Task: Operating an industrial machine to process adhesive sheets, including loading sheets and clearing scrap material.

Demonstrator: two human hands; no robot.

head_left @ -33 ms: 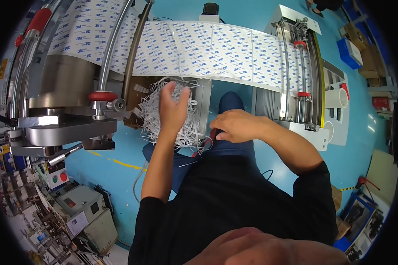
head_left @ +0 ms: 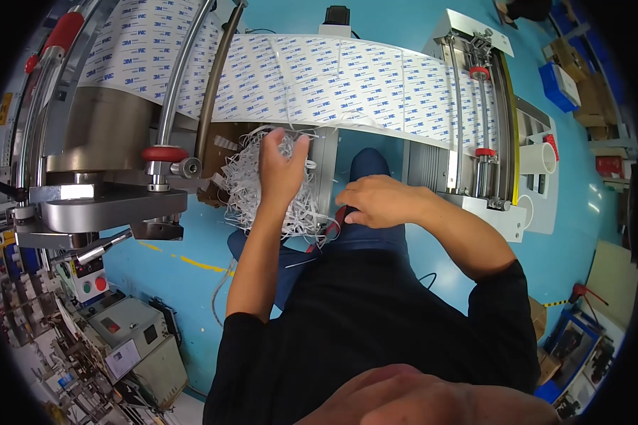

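My left hand (head_left: 280, 173) is raised over a heap of thin white paper strips (head_left: 244, 188), thumb and fingers apart. Above its fingertips runs the near edge of a wide white sheet (head_left: 319, 78) with a repeated blue print. A narrow pale strip (head_left: 282, 67) lies across that sheet and trails down toward the hand. My right hand (head_left: 379, 202) is over my thigh, its fingers curled beside a slim red object (head_left: 339, 216). Most of this object is hidden, so its kind cannot be told.
Left, a machine holds steel rollers (head_left: 181, 71) and a large metal drum (head_left: 103, 131). Right, a roller unit (head_left: 483, 120) with red collars carries the sheet's other end. A control box (head_left: 88, 280) with red and green buttons stands lower left. A person (head_left: 528, 8) is at the far right.
My left hand has shifted very slightly to the right over the heap of strips. The right hand and the sheet look the same.
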